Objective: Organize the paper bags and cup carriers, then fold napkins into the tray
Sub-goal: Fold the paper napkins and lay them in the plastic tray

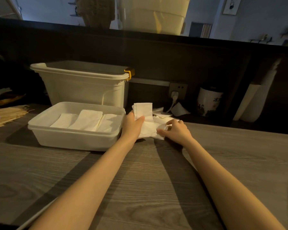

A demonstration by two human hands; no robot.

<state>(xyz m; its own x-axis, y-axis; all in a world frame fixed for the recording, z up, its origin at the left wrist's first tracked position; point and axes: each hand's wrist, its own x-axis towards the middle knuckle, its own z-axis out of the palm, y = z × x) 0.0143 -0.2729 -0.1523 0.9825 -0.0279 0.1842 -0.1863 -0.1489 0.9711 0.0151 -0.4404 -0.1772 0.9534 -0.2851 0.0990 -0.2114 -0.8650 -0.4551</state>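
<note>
Both hands reach to the frame's centre, onto a loose pile of napkins (154, 128) on the grey wood-grain tabletop (140, 188). The left hand (132, 126) grips a folded napkin (143, 110) standing upright, thumb pressed across its front. The right hand (177, 131) rests on the pile with fingers curled, pinching an edge of paper between thumb and forefinger. The pile lies directly under and between the two hands, just right of the tray (73, 138). That white tray sits left of centre and holds three folded napkins (86, 121) side by side. Behind it stands a cream bin (83, 87) with a yellow clip. A dark back wall runs across the frame, with a socket (178, 90) and a printed canister (209, 101) at centre right. Wooden sticks (8, 114) lie at the left edge.
</note>
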